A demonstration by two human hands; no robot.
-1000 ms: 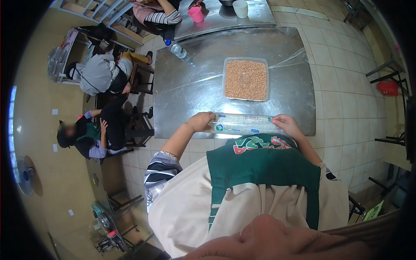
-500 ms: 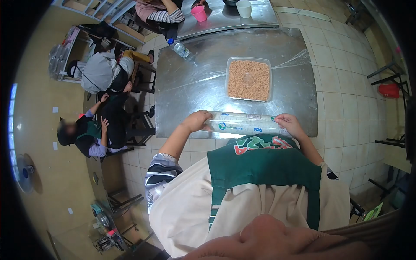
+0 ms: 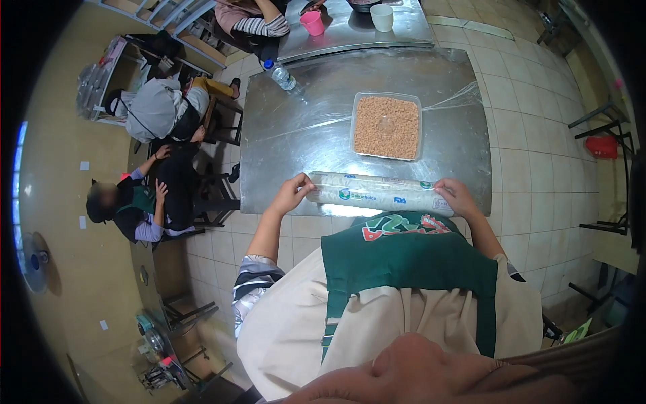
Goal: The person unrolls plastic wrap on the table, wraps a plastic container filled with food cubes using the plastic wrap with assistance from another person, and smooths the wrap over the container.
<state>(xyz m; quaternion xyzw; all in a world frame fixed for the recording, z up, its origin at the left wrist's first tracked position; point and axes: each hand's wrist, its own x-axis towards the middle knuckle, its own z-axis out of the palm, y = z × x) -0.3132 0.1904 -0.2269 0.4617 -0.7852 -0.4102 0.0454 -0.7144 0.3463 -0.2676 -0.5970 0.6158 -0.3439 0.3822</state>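
A long clear plastic package (image 3: 377, 191) with blue and green print lies crosswise at the near edge of the metal table (image 3: 303, 141). My left hand (image 3: 294, 193) pinches its left end between thumb and fingers. At the right end my right hand (image 3: 455, 196) has its fingers closed on the package's upper corner. Beyond the package sits a square clear container (image 3: 386, 126) full of light brown crumbly pieces, with a faint round mark in the middle.
A water bottle (image 3: 280, 75) with a blue cap stands at the far left table corner. On a second table are a pink cup (image 3: 312, 23) and a white cup (image 3: 382, 18), with a person beside it. Two more people (image 3: 153, 111) sit at the left. Plastic film clings to the table's right side.
My left hand has shifted left to the package's very end, its fingers now pinching there. My right hand has stayed at the right end.
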